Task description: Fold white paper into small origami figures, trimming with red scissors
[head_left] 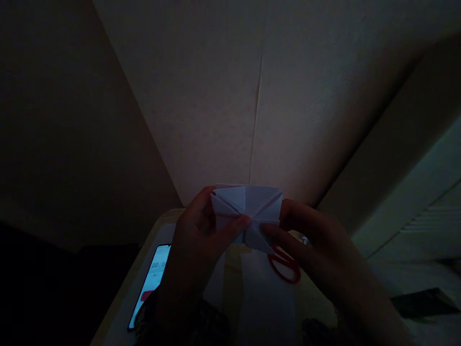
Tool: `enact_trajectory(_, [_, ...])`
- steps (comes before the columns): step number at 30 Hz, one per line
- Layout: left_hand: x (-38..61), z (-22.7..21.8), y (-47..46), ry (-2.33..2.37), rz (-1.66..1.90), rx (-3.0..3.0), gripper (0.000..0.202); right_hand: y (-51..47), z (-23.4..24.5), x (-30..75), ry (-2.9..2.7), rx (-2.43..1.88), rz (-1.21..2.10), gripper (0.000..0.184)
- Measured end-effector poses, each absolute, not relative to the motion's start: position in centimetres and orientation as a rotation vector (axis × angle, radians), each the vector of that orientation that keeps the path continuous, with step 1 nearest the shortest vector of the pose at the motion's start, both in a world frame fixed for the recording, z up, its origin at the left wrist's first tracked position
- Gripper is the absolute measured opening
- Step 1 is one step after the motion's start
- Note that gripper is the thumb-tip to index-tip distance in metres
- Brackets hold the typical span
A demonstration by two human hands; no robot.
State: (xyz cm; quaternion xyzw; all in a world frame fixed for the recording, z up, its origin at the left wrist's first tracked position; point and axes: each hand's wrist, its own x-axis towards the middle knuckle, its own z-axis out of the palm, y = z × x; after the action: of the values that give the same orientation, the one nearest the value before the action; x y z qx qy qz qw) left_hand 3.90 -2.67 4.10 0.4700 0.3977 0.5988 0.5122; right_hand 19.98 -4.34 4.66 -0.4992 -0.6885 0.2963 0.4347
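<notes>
A folded white paper piece (pixel 248 211) with several creases is held up in front of me, above a small table. My left hand (pixel 196 245) grips its left side, thumb pressed on the front near the middle. My right hand (pixel 317 245) pinches its right and lower edge, thumb on the front. Both hands are closed on the paper. The room is very dim.
On the wooden table (pixel 158 226) lie a lit phone (pixel 153 281) at the left, red-handled scissors (pixel 284 266) under my right hand, and white paper sheets (pixel 266 293). A pale wall rises behind; a white door or cabinet (pixel 414 202) is at the right.
</notes>
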Motion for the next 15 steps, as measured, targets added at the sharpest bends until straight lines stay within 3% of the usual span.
enact_trajectory(8, [3.69,4.17,-2.66,0.990,1.425,1.197,0.026,-4.14,4.70,19.81,-1.744,-1.232,0.733,0.012])
enact_trajectory(15, [3.43,4.24,-2.77,1.034,1.362,1.195,0.030,-4.24,4.47,19.98,-1.724,-1.290,0.721,0.023])
